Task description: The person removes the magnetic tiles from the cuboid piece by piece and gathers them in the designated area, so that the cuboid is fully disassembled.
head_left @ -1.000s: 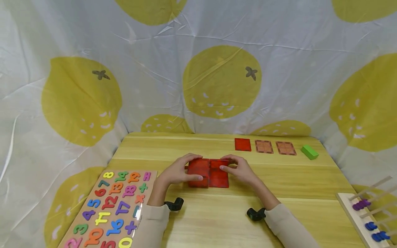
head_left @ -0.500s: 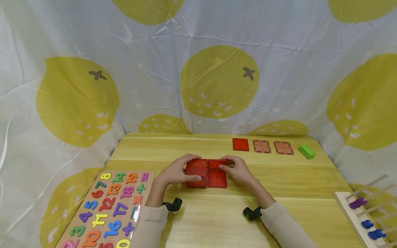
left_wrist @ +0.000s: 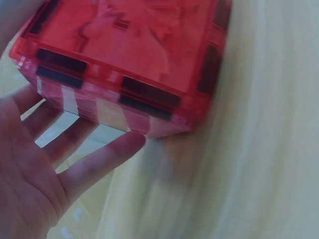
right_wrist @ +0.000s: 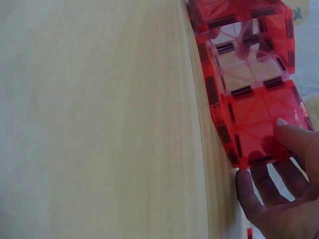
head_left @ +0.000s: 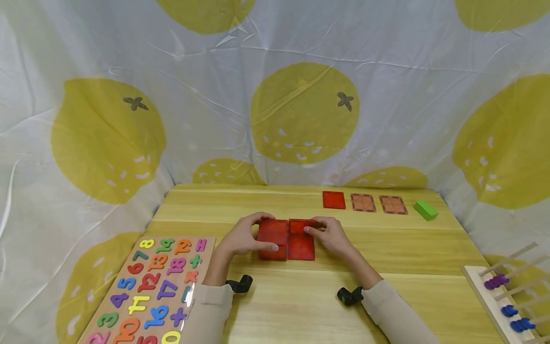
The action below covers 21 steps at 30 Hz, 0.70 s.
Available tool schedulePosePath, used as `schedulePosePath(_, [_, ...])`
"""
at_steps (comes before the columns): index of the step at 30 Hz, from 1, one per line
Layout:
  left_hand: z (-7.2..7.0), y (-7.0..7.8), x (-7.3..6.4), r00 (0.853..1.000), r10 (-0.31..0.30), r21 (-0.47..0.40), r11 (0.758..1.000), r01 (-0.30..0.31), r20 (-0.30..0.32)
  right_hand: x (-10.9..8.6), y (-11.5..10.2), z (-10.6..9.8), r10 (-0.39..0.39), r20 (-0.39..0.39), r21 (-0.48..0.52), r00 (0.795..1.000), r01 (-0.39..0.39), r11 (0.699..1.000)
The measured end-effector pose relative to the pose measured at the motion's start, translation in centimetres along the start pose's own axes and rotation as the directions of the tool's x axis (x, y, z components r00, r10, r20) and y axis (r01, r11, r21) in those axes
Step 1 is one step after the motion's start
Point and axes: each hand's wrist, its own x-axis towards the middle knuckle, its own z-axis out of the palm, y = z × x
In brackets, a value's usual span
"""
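Note:
In the head view, a box-like build of clear red magnetic tiles (head_left: 273,232) stands mid-table. My left hand (head_left: 246,236) grips its left part, fingers at the far side and thumb at the near side. The left wrist view shows those fingers against a side wall of the magnetic tiles (left_wrist: 124,59). My right hand (head_left: 331,234) pinches a red magnetic tile (right_wrist: 259,117) at the build's right end. Its thumb lies on the tile's face and its fingers are at the outer edge. In the right wrist view, an open gap shows between this tile and the box.
Behind the build lie a red tile (head_left: 333,200), two pale red window-pattern tiles (head_left: 363,203) and a green block (head_left: 425,210). A number board (head_left: 146,291) is at the left. A wooden peg rack (head_left: 485,291) with purple and blue pieces stands at the right edge.
The head view shifts slightly. A red bit that showed left of the box, inside my left hand, is no longer visible. Both hands stay on the tiles.

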Motion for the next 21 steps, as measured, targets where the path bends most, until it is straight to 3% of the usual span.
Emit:
schedulePosePath(3, [0.2,-0.3,0.2,1.000,0.008,-0.030,1.000,-0.008,-0.012,0.0,0.1,-0.2,0.011,-0.010,0.017,1.000,-0.011,1.000])
schedulePosePath(7, [0.8,-0.8,0.5,0.999,0.029,-0.131,0.991,-0.031,-0.016,0.0,0.5,-0.5,0.026,-0.029,0.046,0.999,-0.025,0.999])
schedulePosePath(14, [2.0,-2.0,0.5,0.999,0.029,-0.296,0.954,-0.039,-0.039,-0.2,0.7,-1.0,0.037,-0.055,0.062,0.998,-0.034,0.998])
schedulePosePath(21, [2.3,-3.2,0.3,0.995,0.080,-0.372,0.923,-0.094,-0.052,-0.5,0.3,-2.4,0.050,-0.065,0.188,0.997,-0.037,0.981])
